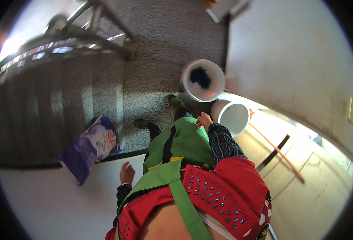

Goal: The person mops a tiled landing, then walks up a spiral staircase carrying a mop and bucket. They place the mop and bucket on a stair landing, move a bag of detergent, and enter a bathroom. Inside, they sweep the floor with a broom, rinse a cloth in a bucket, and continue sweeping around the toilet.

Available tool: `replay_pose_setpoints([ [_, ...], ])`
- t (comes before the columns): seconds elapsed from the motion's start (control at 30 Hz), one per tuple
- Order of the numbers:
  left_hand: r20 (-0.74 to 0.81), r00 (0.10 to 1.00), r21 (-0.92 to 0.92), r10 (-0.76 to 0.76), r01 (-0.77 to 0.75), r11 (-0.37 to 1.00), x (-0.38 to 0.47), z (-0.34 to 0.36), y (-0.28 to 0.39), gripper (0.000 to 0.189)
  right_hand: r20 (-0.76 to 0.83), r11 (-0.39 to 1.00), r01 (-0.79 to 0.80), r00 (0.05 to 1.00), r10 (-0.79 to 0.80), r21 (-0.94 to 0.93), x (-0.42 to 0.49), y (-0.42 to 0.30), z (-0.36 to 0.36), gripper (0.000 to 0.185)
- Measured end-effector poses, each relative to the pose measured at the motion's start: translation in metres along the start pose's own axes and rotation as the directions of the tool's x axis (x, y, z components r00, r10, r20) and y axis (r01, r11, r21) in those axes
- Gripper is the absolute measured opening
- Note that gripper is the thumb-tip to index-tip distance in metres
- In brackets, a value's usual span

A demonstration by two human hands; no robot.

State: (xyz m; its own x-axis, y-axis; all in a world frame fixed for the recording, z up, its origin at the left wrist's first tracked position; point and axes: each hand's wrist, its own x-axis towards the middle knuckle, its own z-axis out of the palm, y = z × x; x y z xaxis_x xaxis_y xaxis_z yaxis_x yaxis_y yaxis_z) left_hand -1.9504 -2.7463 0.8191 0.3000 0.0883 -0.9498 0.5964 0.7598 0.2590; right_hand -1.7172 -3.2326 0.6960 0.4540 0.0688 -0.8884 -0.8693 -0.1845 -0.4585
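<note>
My left hand (127,173) hangs beside the green apron (176,141), fingers a little apart and nothing held. A purple and white printed plastic bag (94,145) stands by the wall, nearest to that hand. On the other side, my right hand (205,120) is loosely curled over the apron's edge with nothing visible in it. Close by it is a white plastic bucket (234,118) that shows a pale interior. Beyond stands another white bucket (187,75) with a dark clump and some whitish material inside. My boots (178,103) are on the speckled floor.
Stairs (59,99) lie at the left, with a metal railing (104,39) above them. A white wall or door panel (287,54) borders the right. An orange-red pole (290,165) and a dark bar (273,153) lie over the pale tiled floor (317,195).
</note>
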Motion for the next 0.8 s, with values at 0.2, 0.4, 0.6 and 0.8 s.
replay_pose_setpoints([
  [0.2, 0.39, 0.916, 0.592, 0.094, -0.328, 0.736, 0.001, 0.226, 0.06, 0.029, -0.183, 0.926, -0.209, 0.944, 0.275, 0.314, -0.058, 0.069, -0.059, 0.008],
  [0.4, 0.417, 0.905, 0.732, 0.081, -0.387, 0.56, 0.019, 0.3, 0.13, 0.024, -0.271, 0.812, -0.181, 0.883, 0.382, 0.555, -0.072, 0.109, -0.025, 0.008],
  [0.6, 0.036, 0.999, 0.994, -0.038, -0.032, 0.108, 0.101, 0.259, 0.166, 0.022, -0.264, 0.769, -0.09, 0.909, 0.323, 0.632, -0.082, 0.135, 0.017, 0.01],
  [0.8, 0.166, 0.984, 0.979, -0.07, -0.156, 0.129, 0.095, 0.28, 0.14, 0.019, -0.35, 0.385, 0.169, 0.811, 0.469, 0.907, -0.067, 0.191, -0.023, 0.025],
])
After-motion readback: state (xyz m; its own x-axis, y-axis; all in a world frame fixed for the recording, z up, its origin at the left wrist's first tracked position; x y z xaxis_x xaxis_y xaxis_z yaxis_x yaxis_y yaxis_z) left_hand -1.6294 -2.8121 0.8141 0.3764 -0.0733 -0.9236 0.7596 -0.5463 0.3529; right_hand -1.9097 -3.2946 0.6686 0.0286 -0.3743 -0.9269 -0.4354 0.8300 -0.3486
